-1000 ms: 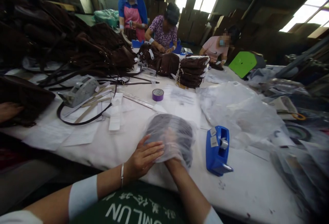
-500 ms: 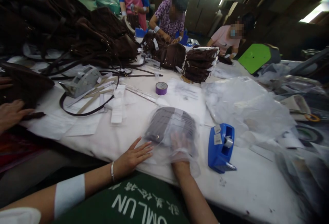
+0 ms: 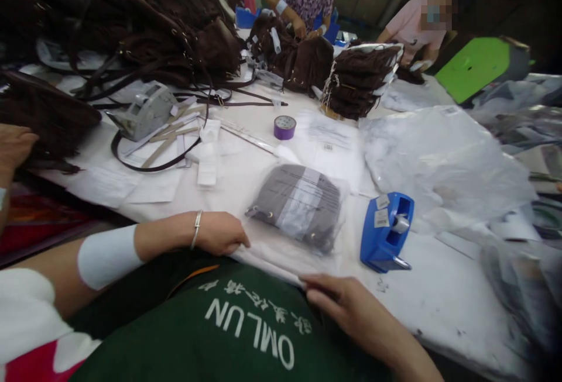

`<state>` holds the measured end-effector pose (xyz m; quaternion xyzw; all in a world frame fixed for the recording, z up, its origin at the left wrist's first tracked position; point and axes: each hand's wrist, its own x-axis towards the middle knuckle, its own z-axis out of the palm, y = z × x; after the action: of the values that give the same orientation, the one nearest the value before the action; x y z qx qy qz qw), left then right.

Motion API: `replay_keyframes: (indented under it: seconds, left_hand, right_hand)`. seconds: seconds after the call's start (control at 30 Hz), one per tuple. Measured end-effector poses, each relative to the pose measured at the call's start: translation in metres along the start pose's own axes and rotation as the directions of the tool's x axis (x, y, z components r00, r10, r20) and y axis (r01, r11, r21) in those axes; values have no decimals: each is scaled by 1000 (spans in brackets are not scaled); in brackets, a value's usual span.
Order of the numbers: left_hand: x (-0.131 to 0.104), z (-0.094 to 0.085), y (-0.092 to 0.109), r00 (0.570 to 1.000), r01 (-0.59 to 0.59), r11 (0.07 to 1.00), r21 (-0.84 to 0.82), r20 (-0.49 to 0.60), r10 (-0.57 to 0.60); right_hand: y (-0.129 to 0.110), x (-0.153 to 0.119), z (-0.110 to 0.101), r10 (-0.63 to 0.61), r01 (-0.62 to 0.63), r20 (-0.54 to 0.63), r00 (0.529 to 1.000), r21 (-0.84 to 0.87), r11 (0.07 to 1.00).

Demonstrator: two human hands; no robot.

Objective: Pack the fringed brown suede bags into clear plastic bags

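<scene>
A dark brown bag (image 3: 276,198) lies flat inside a clear plastic bag (image 3: 287,244) on the white table in front of me. A white strip crosses its middle, and printed lines show on the plastic. My left hand (image 3: 223,233), with a bracelet at its wrist, is closed on the near left corner of the plastic. My right hand (image 3: 336,297) has thumb and fingers together at the near right part of the plastic's edge. Right of the wrapped bag stands a blue tape dispenser (image 3: 386,233).
Behind lies a purple tape roll (image 3: 285,128) beside printed sheets (image 3: 333,142). A grey tape dispenser (image 3: 151,110) and straps are at left, below piled brown bags (image 3: 175,48). Clear plastic bags (image 3: 443,165) spread right. Co-workers stand behind; another person's hand (image 3: 15,145) is far left.
My right hand has come out of the plastic bag and moved to its near edge. My left hand, flat before, has curled closed. The view has tipped downward.
</scene>
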<state>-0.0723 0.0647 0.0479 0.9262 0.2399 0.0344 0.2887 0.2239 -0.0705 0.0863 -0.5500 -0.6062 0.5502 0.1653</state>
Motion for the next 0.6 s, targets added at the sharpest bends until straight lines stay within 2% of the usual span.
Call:
replay_keyframes:
  seconds: [0.07, 0.1, 0.17, 0.2, 0.27, 0.37, 0.47, 0.53, 0.6]
  left_hand:
    - [16, -6, 8, 997, -70, 997, -39, 30, 71]
    - [21, -6, 9, 988, -143, 986, -88, 44, 147]
    - [20, 2, 2, 970, -238, 958, -161, 16, 244]
    - [14, 7, -5, 963, -260, 949, -180, 25, 269]
    - [-3, 17, -21, 967, -237, 954, -182, 48, 249]
    - [-25, 26, -39, 989, -145, 970, -193, -2, 147]
    - [-23, 33, -44, 989, 23, 972, -236, -139, -57]
    - [-13, 40, -41, 932, 208, 943, -262, -240, -272]
    - [-4, 48, -35, 817, 380, 886, -268, -352, -457]
  right_hand:
    - [3, 24, -4, -158, 151, -184, 970, -55, 987]
    - [14, 33, -2, -234, 211, -217, 948, -125, 969]
    - [46, 38, 5, -330, 286, -113, 937, -293, 912]
    - [64, 35, 8, -340, 298, -54, 939, -367, 881]
    - [94, 19, 10, -323, 275, -19, 946, -476, 835]
    - [116, -4, 2, -308, 208, -106, 946, -530, 822]
    - [125, -5, -8, -346, 223, -179, 921, -488, 844]
    - [130, 4, -8, -385, 209, -313, 868, -472, 856]
    - [131, 15, -2, -409, 142, -511, 756, -482, 864]
